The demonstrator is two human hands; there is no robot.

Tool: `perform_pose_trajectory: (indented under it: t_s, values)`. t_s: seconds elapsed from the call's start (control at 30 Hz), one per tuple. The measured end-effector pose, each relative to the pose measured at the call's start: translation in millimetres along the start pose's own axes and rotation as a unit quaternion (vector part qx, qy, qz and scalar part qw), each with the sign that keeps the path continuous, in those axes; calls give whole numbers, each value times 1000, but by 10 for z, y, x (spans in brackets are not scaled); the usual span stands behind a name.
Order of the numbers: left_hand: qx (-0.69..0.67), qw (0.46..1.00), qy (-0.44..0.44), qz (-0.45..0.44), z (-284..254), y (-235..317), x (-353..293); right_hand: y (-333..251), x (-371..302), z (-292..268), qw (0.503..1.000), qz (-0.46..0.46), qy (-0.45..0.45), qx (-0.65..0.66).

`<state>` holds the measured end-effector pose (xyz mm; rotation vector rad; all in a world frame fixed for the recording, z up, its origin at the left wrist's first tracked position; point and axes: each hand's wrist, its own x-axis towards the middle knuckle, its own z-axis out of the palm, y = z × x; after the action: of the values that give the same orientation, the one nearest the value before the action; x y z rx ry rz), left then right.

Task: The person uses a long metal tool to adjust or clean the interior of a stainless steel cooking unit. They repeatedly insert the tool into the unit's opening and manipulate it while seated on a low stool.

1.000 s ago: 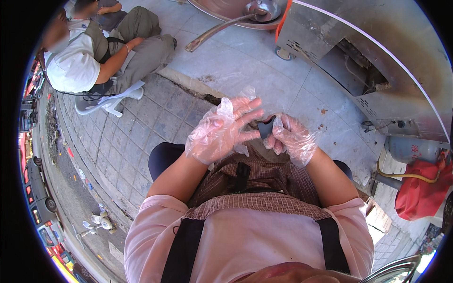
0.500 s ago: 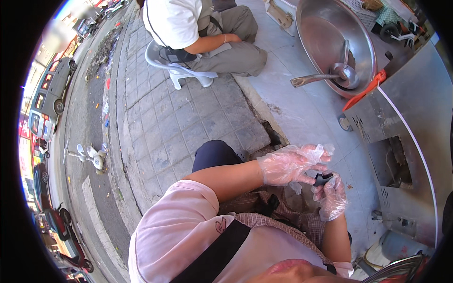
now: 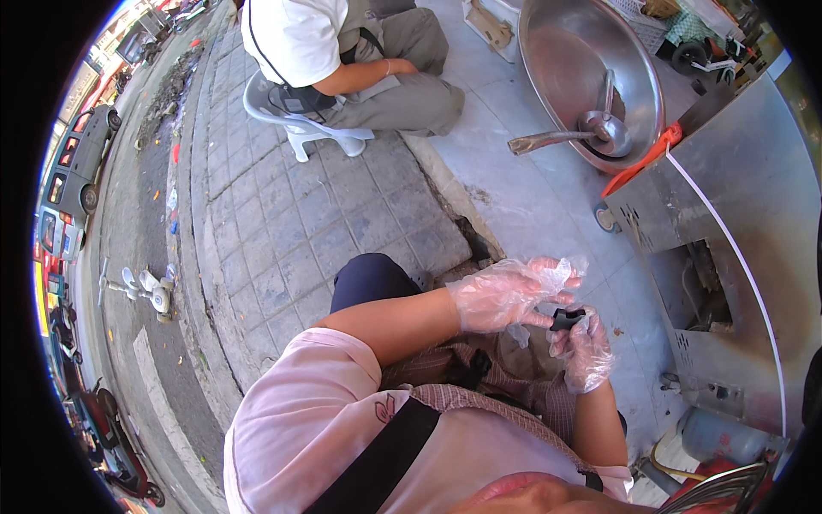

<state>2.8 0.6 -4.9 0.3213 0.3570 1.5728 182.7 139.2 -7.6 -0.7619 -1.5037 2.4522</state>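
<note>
My left hand (image 3: 501, 295) wears a thin clear plastic glove. It is held out in front of my body, its fingers stretched and apart. The thumb end comes close to a small black object (image 3: 566, 319); whether they touch I cannot tell. Pinched in the fingers of my right hand (image 3: 587, 353), also gloved in clear plastic, is that black object, dark and notched, too small for me to name its kind. Below both hands lies my brown checked apron (image 3: 539, 390).
A large steel basin (image 3: 548, 68) holding a ladle (image 3: 548, 141) is at the far right. Beside it stands a metal cabinet (image 3: 762, 214) with a square opening. A person (image 3: 300, 51) sits on a plastic chair (image 3: 330, 141). A blue-grey gas cylinder (image 3: 728, 441) is low on the right.
The surroundings have shifted slightly to the left in view. Both hands keep nearly the same pose, and the black object stays in my right fingers.
</note>
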Motion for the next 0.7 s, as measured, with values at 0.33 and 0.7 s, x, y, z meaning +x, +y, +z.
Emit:
perform_pose_trajectory:
  t_s: [0.33, 0.7]
  values:
    - [15, 1000, 16, 0, -46, -55, 16, 31, 28, -42, 999, 10, 8, -37]
    - [-40, 997, 53, 39, -130, -172, 35, 57, 15, 1, 999, -14, 35, -26]
